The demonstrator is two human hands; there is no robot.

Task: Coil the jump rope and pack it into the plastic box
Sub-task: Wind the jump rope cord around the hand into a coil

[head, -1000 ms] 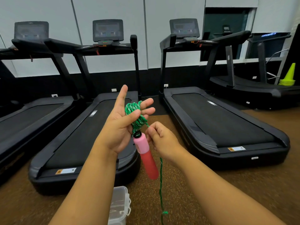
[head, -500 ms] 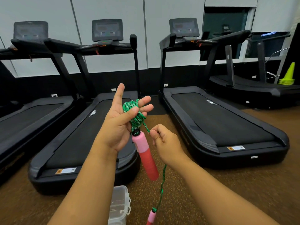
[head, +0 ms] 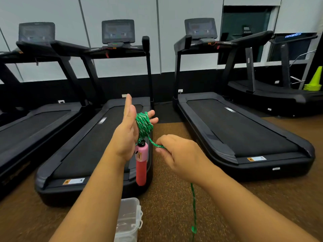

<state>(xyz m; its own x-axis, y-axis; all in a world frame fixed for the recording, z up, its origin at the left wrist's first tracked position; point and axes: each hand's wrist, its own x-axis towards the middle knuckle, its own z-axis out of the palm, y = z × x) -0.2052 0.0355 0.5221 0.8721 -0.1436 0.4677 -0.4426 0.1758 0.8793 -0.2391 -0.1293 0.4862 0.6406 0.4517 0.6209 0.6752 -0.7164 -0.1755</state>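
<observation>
The green jump rope (head: pixel 144 124) is wound in several turns around the fingers of my left hand (head: pixel 127 135), which is raised with its fingers stretched out. A pink and red handle (head: pixel 141 163) hangs from the coil below that hand. My right hand (head: pixel 176 152) pinches the free rope just right of the coil, and the loose rope tail (head: pixel 193 206) drops under my right wrist toward the floor. The clear plastic box (head: pixel 128 220) stands on the floor below my left forearm, partly hidden by it.
Black treadmills (head: pixel 241 133) stand in a row ahead, one directly behind my hands (head: pixel 90 149). The floor (head: pixel 171 203) is brown and speckled. A stack of lime cones (head: pixel 314 81) sits at the far right near another machine.
My right hand has swung right and down, drawing the rope out from the coil. My left hand turned edge-on. The second handle seen low down half a second ago is out of view.
</observation>
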